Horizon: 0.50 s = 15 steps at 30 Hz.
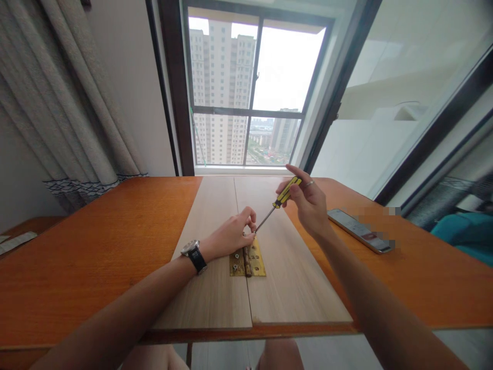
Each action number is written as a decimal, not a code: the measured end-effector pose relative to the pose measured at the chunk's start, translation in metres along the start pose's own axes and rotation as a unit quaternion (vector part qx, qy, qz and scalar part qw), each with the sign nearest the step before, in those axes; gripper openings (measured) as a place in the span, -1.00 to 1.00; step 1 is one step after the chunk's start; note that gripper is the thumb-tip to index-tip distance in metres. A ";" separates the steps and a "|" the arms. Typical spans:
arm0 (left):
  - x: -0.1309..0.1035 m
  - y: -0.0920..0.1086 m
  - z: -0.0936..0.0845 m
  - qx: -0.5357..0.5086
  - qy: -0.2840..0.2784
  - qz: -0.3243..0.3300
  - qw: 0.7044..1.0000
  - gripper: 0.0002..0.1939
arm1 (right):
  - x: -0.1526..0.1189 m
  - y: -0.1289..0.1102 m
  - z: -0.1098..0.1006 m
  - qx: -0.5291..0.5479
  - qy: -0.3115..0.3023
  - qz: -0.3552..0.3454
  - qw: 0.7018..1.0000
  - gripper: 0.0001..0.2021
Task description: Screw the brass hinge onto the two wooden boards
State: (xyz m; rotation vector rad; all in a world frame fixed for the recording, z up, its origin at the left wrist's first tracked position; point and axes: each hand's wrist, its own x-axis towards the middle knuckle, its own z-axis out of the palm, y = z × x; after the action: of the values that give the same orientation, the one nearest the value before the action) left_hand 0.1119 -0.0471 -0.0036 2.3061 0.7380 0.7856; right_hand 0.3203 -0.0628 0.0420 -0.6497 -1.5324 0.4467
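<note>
My right hand [310,203] grips a yellow-and-black screwdriver [287,192], index finger stretched out past the handle. The metal shaft slants down to the left, its tip beside the fingertips of my left hand [234,234]. That hand is closed in a pinch over the upper part of a brass hinge [247,263]; whatever lies between its fingers is too small to make out. The worn hinge lies open across the seam of two pale wooden boards [300,277]. Screw heads show in its left leaf, while bare holes show in the right leaf.
The boards lie on an orange-brown wooden table [115,231]. A phone [360,231] rests right of my right hand. A window [250,92] stands beyond the table, and a grey curtain [65,92] hangs at left. Something teal [466,234] is at far right.
</note>
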 end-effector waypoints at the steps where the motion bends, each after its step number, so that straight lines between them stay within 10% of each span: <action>1: 0.000 0.000 0.000 0.000 0.000 -0.002 1.000 -0.74 | 0.000 0.000 0.000 0.004 -0.006 -0.002 1.000 -0.60; 15: 0.000 -0.004 0.001 -0.015 0.000 0.026 1.000 -0.74 | -0.002 0.000 0.004 0.021 -0.021 -0.002 1.000 -0.62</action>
State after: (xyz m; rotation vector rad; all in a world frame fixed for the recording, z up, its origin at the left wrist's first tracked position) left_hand 0.1119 -0.0446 -0.0071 2.3066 0.6647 0.8139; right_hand 0.3168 -0.0633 0.0399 -0.6072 -1.5593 0.4908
